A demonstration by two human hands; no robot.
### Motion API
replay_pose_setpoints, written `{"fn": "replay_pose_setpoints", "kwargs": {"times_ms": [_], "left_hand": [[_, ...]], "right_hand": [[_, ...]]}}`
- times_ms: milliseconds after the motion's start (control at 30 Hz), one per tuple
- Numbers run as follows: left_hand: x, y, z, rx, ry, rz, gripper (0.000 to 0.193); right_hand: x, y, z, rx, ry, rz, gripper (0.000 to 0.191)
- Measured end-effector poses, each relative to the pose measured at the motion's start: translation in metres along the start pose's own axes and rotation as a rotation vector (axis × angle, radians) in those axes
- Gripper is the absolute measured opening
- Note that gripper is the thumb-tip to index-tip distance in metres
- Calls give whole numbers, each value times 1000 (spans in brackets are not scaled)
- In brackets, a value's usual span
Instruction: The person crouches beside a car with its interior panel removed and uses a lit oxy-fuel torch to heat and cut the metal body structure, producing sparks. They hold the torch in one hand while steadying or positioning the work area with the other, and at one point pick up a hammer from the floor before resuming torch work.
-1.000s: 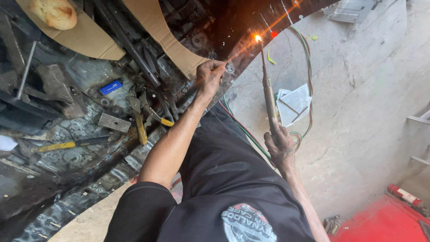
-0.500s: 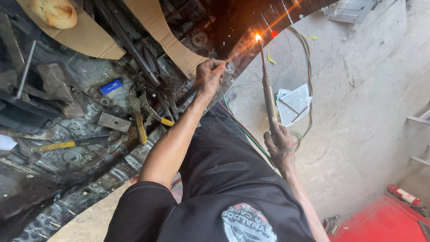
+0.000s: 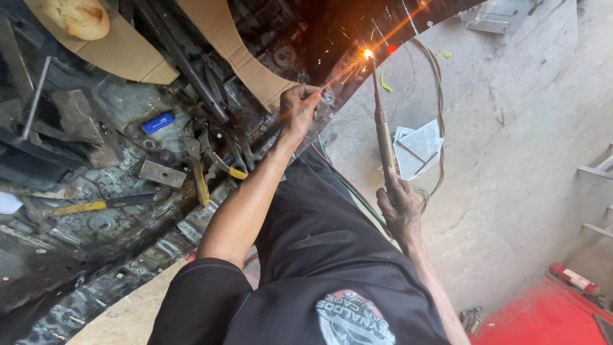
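Concrete floor [image 3: 511, 160], torch [image 3: 383, 128] upright, flame topmost

Soft daylight, dark metal floor left, bright flame glare, sharp focus

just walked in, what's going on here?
A person is working with flame on dark, rusty sheet metal. The right hand has a grip on a long metal gas torch, whose bright tip throws sparks at the metal's edge. The left hand holds a thin filler rod up to that flame. Green and red hoses loop over the concrete floor. Yellow-handled pliers lie on the metal.
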State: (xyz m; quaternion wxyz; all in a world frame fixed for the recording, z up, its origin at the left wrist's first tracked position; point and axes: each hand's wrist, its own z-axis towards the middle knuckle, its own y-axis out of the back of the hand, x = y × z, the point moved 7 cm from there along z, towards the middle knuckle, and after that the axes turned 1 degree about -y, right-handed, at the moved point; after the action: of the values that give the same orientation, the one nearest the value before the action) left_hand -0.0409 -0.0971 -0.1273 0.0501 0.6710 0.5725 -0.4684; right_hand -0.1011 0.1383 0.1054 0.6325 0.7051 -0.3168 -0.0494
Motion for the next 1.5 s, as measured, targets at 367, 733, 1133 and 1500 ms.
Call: {"fn": "replay_pose_setpoints", "kwargs": {"times_ms": [367, 733, 1133, 1500], "left_hand": [[-1, 1, -1, 0, 4, 29, 10], [1, 0, -1, -1, 5, 54, 11], [2, 0, 1, -13, 14, 41, 10], [0, 1, -1, -7, -9, 51, 9]], "right_hand": [[-10, -3, -2, 4, -226, 185, 59], [-13, -6, -5, 7, -251, 201, 59], [-12, -5, -3, 13, -255, 204, 60], [-9, -5, -3, 25, -266, 211, 61]]}}
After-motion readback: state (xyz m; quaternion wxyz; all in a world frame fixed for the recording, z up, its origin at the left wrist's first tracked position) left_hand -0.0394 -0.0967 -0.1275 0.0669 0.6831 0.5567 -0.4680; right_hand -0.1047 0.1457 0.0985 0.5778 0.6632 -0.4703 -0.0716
